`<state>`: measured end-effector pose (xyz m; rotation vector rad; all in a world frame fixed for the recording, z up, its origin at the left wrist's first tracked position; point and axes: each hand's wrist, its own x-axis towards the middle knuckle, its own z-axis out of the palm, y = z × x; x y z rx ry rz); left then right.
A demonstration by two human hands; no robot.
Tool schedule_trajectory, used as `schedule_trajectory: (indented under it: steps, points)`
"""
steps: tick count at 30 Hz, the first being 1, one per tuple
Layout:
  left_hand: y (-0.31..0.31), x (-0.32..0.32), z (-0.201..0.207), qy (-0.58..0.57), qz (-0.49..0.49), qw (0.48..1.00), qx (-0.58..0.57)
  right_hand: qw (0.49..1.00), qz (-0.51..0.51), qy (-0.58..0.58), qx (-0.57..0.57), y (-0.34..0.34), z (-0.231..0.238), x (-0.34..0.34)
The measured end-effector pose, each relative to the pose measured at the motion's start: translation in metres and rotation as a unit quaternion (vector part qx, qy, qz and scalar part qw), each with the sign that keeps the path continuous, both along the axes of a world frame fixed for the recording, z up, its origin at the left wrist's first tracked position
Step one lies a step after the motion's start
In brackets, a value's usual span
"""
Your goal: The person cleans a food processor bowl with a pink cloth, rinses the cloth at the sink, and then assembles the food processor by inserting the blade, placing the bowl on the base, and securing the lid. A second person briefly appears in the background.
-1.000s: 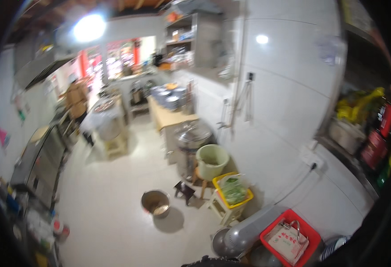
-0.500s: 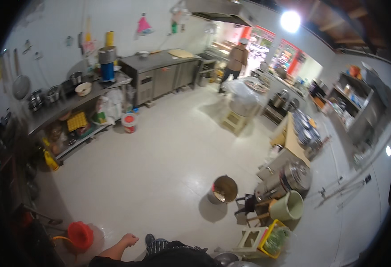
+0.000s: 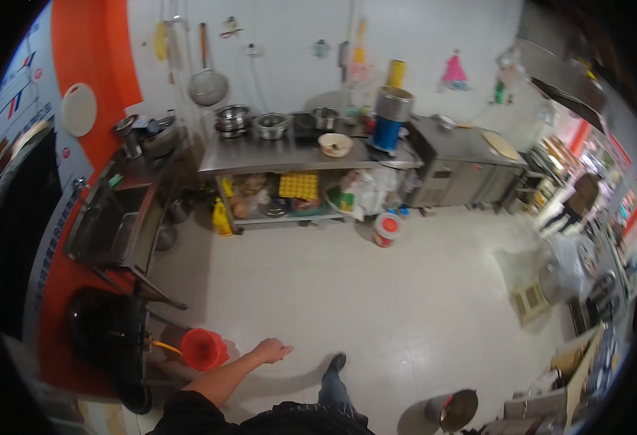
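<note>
My left hand (image 3: 272, 351) hangs over the floor in front of me, its fingers curled loosely together with nothing seen in them. The nearest thing to it is a red plastic bucket (image 3: 204, 349) on the floor to its left. An orange hose (image 3: 166, 346) runs from a tap into that bucket. My right hand does not show.
Ahead stands a steel worktable (image 3: 275, 152) with pots and a white bowl (image 3: 335, 145). A steel sink (image 3: 119, 217) is at left. A metal bucket (image 3: 458, 409) stands at lower right. Far right, a person (image 3: 583, 196) stands near a plastic-covered container (image 3: 569, 264).
My view has swung left, bringing the sink and orange wall into sight. The metal bucket now sits lower in the picture. My left arm reaches further into view, and one foot has stepped forward.
</note>
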<state>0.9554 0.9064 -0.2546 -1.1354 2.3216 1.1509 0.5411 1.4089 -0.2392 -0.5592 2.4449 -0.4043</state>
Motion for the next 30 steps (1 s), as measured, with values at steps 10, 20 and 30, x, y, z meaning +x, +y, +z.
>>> schedule_trajectory:
  steps: [10, 20, 30]
  points:
    - [-0.061, 0.204, -0.031, -0.209, 0.391, 0.872, 0.205, 0.988, 0.081, -0.008, 0.129, -0.183, -0.123, -0.191]
    - [-0.028, 0.171, -0.036, 0.066, 0.795, 0.531, 0.284, 0.891, 0.409, 0.159, -0.115, -0.904, -0.018, -0.236]
    - [-0.332, 0.214, -0.049, 0.121, 0.754, 0.568, 0.306, 0.801, 0.561, -0.125, -0.166, -1.297, 0.115, 0.133]
